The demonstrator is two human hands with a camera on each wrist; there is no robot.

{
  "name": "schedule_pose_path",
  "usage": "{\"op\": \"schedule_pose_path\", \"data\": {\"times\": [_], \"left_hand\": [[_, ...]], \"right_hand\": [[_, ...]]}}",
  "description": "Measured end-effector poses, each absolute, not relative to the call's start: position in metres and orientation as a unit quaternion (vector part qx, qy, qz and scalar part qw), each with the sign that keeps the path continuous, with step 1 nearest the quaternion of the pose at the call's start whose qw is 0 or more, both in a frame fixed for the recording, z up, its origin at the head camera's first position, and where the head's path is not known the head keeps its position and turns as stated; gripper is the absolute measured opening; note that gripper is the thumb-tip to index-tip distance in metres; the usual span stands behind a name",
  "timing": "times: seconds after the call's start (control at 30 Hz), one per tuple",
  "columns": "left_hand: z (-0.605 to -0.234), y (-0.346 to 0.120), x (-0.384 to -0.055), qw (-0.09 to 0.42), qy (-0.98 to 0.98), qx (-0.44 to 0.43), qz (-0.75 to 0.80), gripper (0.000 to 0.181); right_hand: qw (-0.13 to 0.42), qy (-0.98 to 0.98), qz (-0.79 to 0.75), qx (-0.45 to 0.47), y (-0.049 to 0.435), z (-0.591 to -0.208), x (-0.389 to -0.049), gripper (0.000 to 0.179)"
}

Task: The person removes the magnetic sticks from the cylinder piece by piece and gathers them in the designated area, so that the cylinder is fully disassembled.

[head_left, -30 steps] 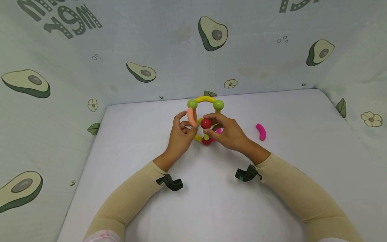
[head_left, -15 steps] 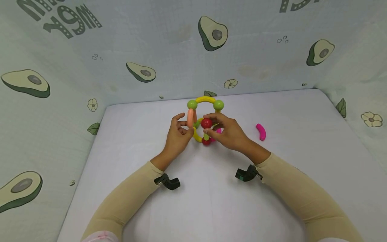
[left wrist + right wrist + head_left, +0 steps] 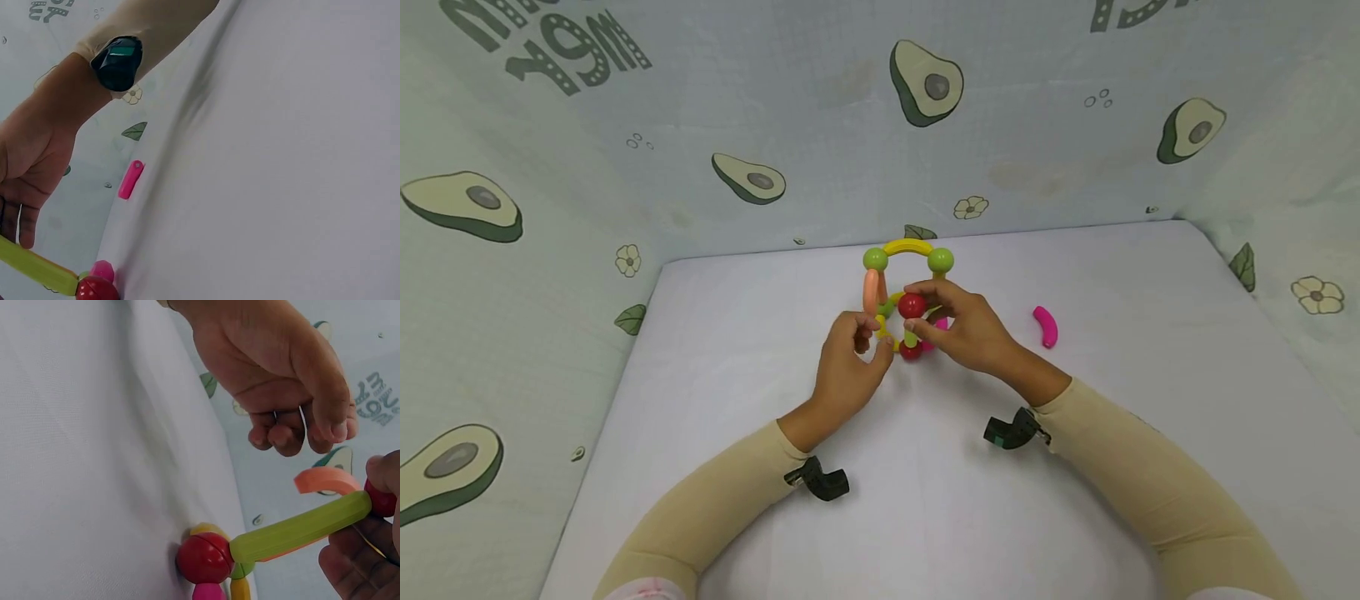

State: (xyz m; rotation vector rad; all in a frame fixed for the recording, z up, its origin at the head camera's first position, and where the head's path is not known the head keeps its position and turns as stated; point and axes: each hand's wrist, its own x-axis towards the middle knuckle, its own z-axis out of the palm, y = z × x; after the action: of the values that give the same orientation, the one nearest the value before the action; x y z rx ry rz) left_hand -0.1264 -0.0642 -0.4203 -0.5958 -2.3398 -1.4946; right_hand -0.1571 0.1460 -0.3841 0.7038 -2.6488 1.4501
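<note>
A frame of coloured balls and sticks stands on the table. My right hand pinches its upper red ball, atop an upright green stick. That stick ends below in a lower red ball. My left hand is just left of the frame, thumb and fingers apart and bent, with nothing between them. Above its fingertips, a curved orange stick hangs from the left green ball; its free end shows in the right wrist view. A yellow curved stick links the two upper green balls.
A loose pink curved stick lies on the white table, right of the frame. An avocado-print cloth rises behind and at the sides. Each wrist carries a black camera.
My left hand has let go of the orange stick and moved slightly down towards me. The orange stick has swung to hang straighter. My right hand keeps its hold on the red ball.
</note>
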Motion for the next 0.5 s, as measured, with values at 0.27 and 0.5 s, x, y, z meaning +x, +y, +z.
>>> {"op": "schedule_pose_path", "data": {"times": [0.27,0.5], "left_hand": [[-0.431,-0.052,-0.119,0.079,-0.844,-0.231,-0.477,0.049],[-0.435,-0.04,-0.129,0.06,-0.844,-0.236,-0.477,0.051]], "right_hand": [[0.03,-0.851,0.468,0.236,0.145,-0.384,-0.157,0.05],[0.04,-0.844,0.476,0.244,0.145,-0.386,-0.156,0.049]]}}
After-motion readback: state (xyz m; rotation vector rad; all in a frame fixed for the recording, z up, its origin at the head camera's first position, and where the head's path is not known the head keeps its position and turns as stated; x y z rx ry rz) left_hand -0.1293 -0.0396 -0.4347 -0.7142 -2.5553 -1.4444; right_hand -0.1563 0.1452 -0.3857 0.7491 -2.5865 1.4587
